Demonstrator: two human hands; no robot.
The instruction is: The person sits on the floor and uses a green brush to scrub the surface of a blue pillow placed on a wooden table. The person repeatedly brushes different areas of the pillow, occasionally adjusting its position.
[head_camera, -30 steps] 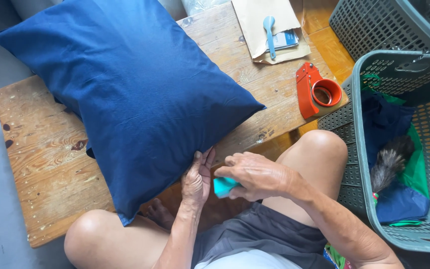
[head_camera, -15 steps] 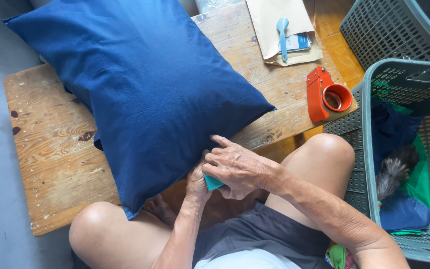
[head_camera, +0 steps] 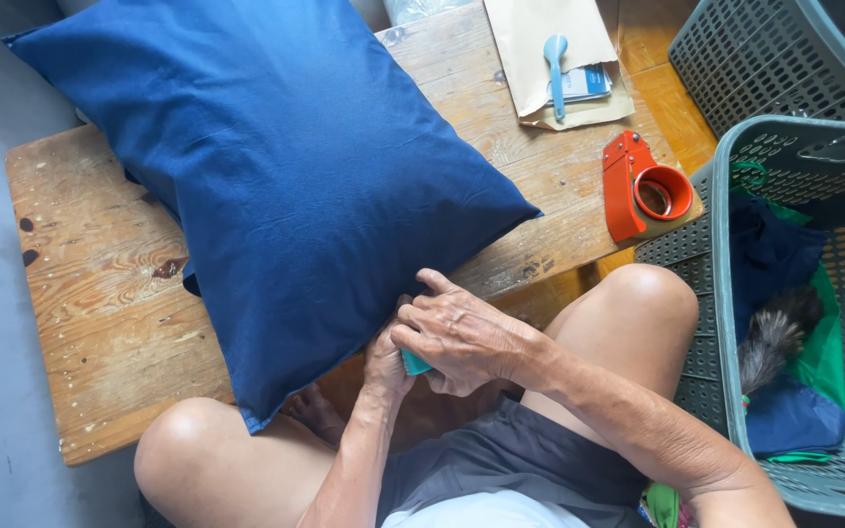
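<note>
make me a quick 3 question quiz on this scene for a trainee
1. True or false: the blue pillow lies on the wooden table.
2. What colour is the small thing between the right hand and the left hand? A red, B teal, C yellow.
3. Which thing lies nearest the table's right edge?

Key: 1 true. 2 B, the small teal thing. 3 the orange tape dispenser.
</note>
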